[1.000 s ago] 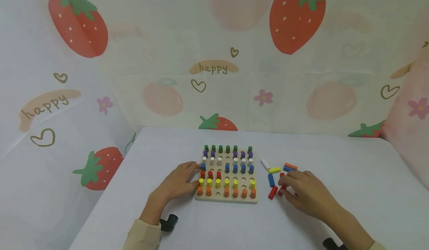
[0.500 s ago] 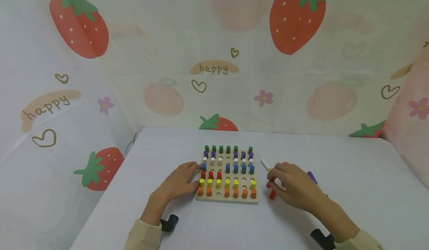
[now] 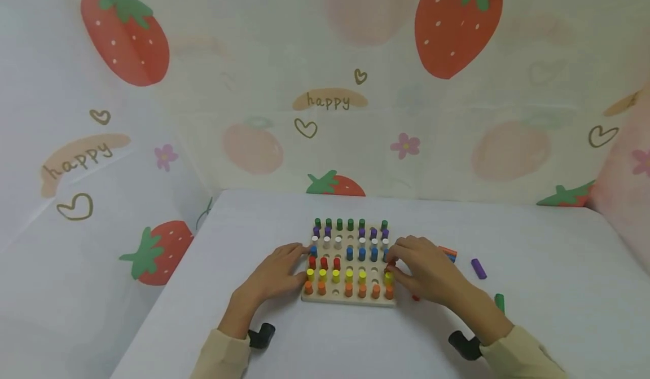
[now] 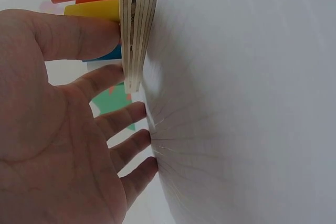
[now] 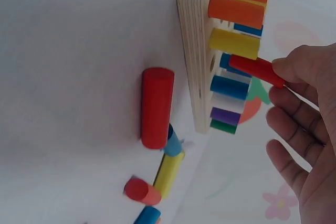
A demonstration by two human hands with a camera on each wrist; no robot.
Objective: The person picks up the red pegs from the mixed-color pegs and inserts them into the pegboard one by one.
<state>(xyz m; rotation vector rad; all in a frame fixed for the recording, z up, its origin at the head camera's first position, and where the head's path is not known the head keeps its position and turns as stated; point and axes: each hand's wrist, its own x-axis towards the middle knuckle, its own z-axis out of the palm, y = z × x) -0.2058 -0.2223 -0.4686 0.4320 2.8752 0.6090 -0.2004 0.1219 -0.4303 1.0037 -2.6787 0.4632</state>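
A wooden pegboard (image 3: 350, 302) holds upright pegs in colour rows, green at the back through orange at the front, with several bare holes among them. My right hand (image 3: 426, 269) is at the board's right edge, pinching a red peg (image 5: 257, 70) between thumb and index finger. In the right wrist view that peg is tilted, close over the board beside a yellow peg (image 5: 234, 43). My left hand (image 3: 271, 273) rests at the board's left edge, fingers extended. The left wrist view shows the thumb by the board's side (image 4: 137, 30) and the other fingertips down on the white cloth.
Loose pegs lie right of the board: a red one (image 5: 157, 107), a yellow one (image 5: 169, 176), a purple one (image 3: 478, 269), a green one (image 3: 500, 302) and an orange one (image 3: 448, 251). My right hand hides others in the head view. A strawberry-print backdrop (image 3: 325, 142) stands behind the table.
My right hand has picked up a red peg from the loose pile and carried it left to the board's right edge. My left hand keeps its place at the board.
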